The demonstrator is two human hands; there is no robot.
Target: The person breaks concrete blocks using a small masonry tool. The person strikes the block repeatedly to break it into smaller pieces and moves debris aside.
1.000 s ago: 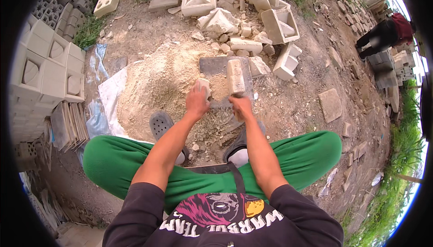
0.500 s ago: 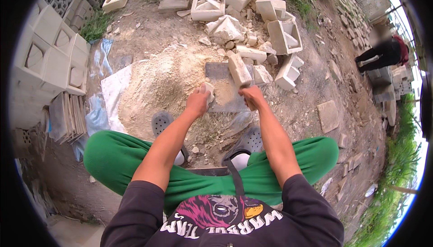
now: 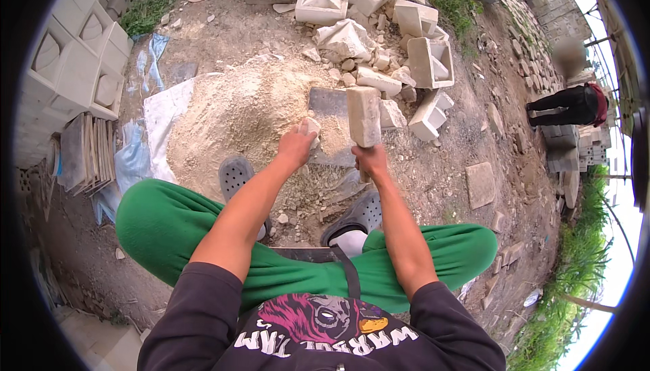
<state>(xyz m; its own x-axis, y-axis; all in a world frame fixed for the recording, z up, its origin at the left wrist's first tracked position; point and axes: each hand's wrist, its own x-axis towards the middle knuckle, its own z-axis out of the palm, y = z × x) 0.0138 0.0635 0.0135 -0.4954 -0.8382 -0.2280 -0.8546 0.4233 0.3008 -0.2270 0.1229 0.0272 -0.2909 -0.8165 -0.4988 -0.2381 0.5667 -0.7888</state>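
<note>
My right hand [image 3: 371,160] is closed round the handle of a mallet [image 3: 364,115], whose dusty, pale block-shaped head is raised above the right side of a dark flat slab [image 3: 328,101]. With my left hand [image 3: 295,143] I grip a pale chunk of broken block [image 3: 313,128] at the slab's left edge; my fingers hide part of it. Pale crushed grit [image 3: 333,134] covers much of the slab. Directly left of my left hand rises a heap of cream-coloured crushed material [image 3: 237,110].
Broken pale blocks [image 3: 345,39] lie piled beyond the slab. Stacked blocks [image 3: 84,46] and thin boards [image 3: 88,154] stand at the left. A white sheet [image 3: 162,124] edges the heap. A flat stone [image 3: 481,185] lies right; farther off, a person [image 3: 572,103] bends over blocks.
The mallet has swung to a more upright position, its head slightly lower in view. My left hand stays on the chunk. The whole view has shifted a little, and the distant person bends lower.
</note>
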